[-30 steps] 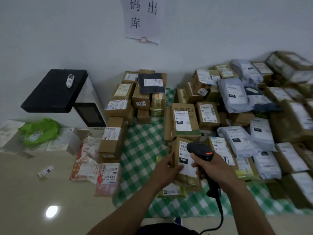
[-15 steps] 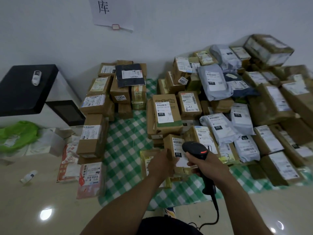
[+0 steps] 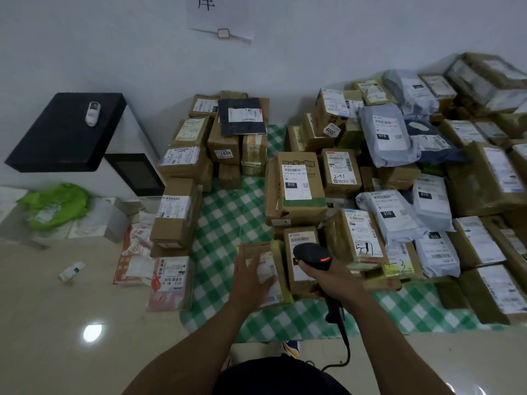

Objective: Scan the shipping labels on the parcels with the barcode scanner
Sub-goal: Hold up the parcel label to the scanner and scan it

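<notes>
The scene is dimly, evenly lit; shadows are soft. A round glare is reflected off the glossy floor [image 3: 92, 332]. The left hand [image 3: 251, 280] and the parcel [image 3: 266, 276] beneath are smeared by motion blur. At the right edge the parcels [image 3: 502, 292] are stretched by lens distortion.

I see stacked boxes [image 3: 182, 178] left of the cloth [image 3: 228, 218], mailer bags [image 3: 387, 135] right, a cabinet [image 3: 68, 132] far left.

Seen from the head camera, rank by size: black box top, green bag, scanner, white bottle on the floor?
1. black box top
2. green bag
3. scanner (nearer the camera, so unsure)
4. white bottle
</notes>
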Tool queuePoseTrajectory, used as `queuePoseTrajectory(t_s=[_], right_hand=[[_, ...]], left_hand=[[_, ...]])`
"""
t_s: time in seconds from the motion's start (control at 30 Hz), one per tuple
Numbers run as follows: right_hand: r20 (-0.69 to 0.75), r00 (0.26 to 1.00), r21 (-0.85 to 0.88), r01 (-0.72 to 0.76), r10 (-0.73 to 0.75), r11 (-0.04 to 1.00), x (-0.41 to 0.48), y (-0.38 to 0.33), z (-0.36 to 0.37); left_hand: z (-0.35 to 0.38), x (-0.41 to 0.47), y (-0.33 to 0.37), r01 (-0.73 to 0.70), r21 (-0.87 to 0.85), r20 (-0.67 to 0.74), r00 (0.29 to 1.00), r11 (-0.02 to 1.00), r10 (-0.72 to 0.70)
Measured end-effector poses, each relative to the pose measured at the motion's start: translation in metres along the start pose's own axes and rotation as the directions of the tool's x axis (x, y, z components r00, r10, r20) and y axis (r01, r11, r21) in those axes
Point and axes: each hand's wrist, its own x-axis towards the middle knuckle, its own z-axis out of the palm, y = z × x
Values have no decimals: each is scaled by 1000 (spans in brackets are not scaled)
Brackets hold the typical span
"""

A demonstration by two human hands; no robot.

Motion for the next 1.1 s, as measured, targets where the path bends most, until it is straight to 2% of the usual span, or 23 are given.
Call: queuePoseTrajectory(t_s=[0.1,0.2,0.37,0.47,0.53,0.6,0.7,0.77,0.83,0.9,1.0,1.1], right_hand=[[14,999,-32,-32,33,999,4,2,9],[6,998,-18,-58,58,998,7,5,15],[-28,999,-34,-25,24,999,9,5,20],[-1,1000,-55,8,-8,998,9,1,28],[61,998,-72,36,-32,997,8,-9,37],[130,991,-68,44,-35,997,7,-19,50],[196,979,-91,71,-52,993,7,-30,74],[213,975,-119,96,-69,988,6,-35,91],[234,969,-132,115,-82,985,6,-40,108],[256,963,-144,123,-83,982,5,-44,122],[275,959,-159,124,-76,979,2,-48,139],[280,957,-178,131,-78,975,1,-51,149]], left_hand=[[-2,3,-2,38,-130,8,999,991,-37],[-4,8,2,119,-220,89,991,968,-102],[-4,17,7,45,-269,105,994,962,-17],[-21,5,12,56,-302,93,995,952,-29],[-35,-8,2,107,-255,-9,993,961,-114],[-51,-23,-18,120,-181,-215,964,976,-158],[-82,-48,-54,231,-121,-479,838,965,-261],[-102,-61,-78,385,-171,-524,744,907,-414],[-117,-69,-99,510,-214,-478,689,833,-545],[-124,-73,-115,570,-263,-400,670,779,-625],[-120,-73,-140,540,-298,-292,734,787,-614],[-115,-76,-155,448,-436,-187,803,780,-566]])
